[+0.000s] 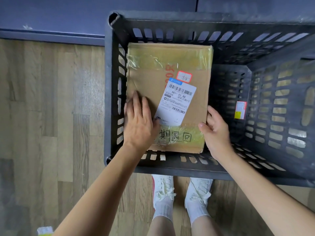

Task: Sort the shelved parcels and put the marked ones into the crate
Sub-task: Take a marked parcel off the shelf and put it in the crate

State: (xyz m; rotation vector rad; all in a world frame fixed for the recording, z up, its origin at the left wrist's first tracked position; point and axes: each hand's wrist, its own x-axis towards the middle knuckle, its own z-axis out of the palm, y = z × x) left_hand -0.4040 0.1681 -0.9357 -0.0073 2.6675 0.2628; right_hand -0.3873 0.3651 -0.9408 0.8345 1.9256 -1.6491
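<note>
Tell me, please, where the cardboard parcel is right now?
In the head view, the cardboard parcel lies inside the black crate, against its left wall, with the left hand flat on it and the right hand gripping its right edge.

One parcel [168,96] — one crate [238,48] — two hands

A brown cardboard parcel [168,92] (white barcode label [175,101], red-edged sticker [184,76]) lies in the dark grey slotted crate [265,103]. The floor [51,108] is pale wood-grain planks; the shoes [163,193] are white.
</note>
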